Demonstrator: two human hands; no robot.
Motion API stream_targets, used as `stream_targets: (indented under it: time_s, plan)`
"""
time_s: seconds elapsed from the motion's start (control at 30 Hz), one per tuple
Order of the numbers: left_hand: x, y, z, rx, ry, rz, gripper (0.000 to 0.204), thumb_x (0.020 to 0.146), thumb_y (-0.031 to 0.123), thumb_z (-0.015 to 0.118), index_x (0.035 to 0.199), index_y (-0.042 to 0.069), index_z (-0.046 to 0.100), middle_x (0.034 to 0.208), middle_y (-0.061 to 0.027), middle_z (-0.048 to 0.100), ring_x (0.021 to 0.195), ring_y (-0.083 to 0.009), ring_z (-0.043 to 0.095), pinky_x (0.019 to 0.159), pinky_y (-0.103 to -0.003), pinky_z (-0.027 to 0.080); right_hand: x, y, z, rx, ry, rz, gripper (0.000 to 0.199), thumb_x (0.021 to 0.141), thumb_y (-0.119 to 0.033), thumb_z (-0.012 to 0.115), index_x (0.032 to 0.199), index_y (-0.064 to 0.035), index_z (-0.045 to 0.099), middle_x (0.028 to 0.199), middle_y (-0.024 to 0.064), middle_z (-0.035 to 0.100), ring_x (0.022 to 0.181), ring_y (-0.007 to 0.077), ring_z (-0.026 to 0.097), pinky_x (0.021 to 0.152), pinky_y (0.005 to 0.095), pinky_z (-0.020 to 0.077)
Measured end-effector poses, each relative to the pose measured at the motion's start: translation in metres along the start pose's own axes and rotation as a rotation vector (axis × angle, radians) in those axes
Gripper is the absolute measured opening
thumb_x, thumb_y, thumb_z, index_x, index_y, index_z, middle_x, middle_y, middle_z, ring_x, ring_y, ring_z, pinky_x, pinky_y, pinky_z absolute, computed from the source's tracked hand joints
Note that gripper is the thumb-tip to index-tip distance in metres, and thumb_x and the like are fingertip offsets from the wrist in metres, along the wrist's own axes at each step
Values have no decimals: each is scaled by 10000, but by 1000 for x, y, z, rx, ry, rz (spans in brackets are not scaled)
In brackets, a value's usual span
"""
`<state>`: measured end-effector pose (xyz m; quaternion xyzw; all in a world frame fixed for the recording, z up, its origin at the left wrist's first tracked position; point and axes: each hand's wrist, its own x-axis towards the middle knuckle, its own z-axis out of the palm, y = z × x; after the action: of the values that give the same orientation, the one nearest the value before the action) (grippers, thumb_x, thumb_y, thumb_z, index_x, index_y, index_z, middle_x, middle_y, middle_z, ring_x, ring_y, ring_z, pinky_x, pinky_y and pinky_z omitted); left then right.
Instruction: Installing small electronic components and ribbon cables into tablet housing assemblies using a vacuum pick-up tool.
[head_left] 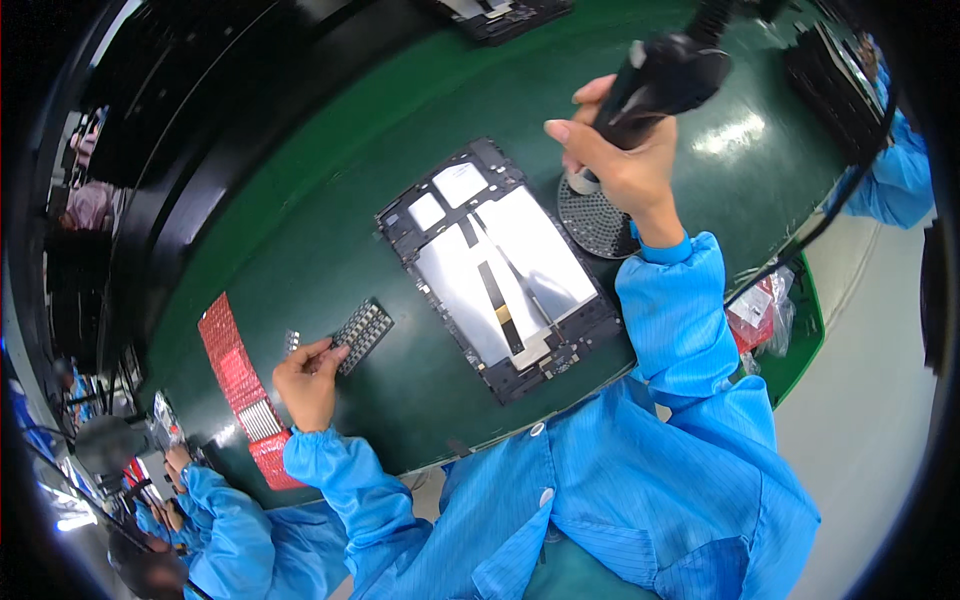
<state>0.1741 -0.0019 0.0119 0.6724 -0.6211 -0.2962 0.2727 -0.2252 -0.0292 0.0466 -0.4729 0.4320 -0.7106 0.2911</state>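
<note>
Over the round perforated dish (pixel 592 217), right hand (pixel 620 160) clenched around black power screwdriver (pixel 665 80).

The bench top (pixel 330 230) looked like smooth green mat with a glossy sheen under the lights. The opened tablet (pixel 500 265) showed shiny silver foil panels inside a matt black plastic frame. The power screwdriver (pixel 665 85) had a smooth black plastic body, faintly glossy. The round tray (pixel 592 222) looked like perforated metal. The sleeves (pixel 680 310) were thin blue striped cloth.
</note>
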Motion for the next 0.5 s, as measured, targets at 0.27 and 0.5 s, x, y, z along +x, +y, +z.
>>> stream_targets:
  time_s: [0.27,0.5]
  plan:
    - [-8,43,43,-167,123,351,93,719,21,734,781,-7,673,782,-96,677,692,-137,633,613,-251,502,-8,-36,41,197,-119,-126,318,738,47,705,1002,-6,534,630,52,596,518,109,569,485,224,454]
    - [5,13,62,-636,103,56,131,822,12,655,948,-24,651,824,-55,654,725,-77,597,635,-204,493,-13,-28,139,220,-489,49,304,740,82,687,971,10,503,617,65,592,506,103,559,480,234,450]
